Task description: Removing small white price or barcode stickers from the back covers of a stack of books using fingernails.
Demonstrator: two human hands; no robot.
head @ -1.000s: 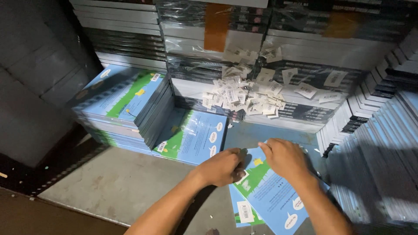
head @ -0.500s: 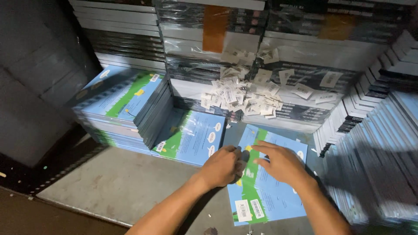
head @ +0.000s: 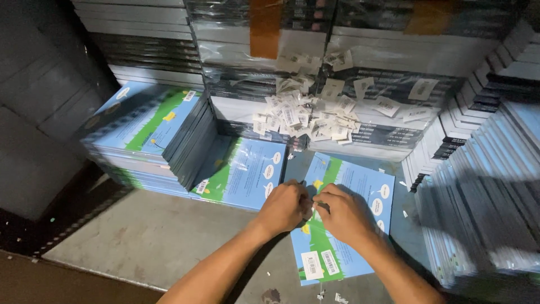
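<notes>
A thin book (head: 360, 188) with a blue and green cover lies flat on the grey surface (head: 152, 242) in front of me. Two white barcode labels (head: 319, 263) sit near its lower edge. My left hand (head: 286, 205) and my right hand (head: 344, 215) rest on the middle of the cover, fingertips meeting. Both sets of fingers are curled and pinch a small white label (head: 319, 205) between them. My forearms reach in from the bottom of the view.
A loose heap of white peeled labels (head: 304, 115) lies on plastic-wrapped book bundles (head: 349, 39) behind. Stacks of the same books stand at the left (head: 146, 126), beside it lower (head: 242, 174), and along the right (head: 484, 186). Dark panels (head: 39, 112) fill the far left.
The book has shifted left and up and now lies flat and in fuller view. My hands have drawn together over the middle of its cover.
</notes>
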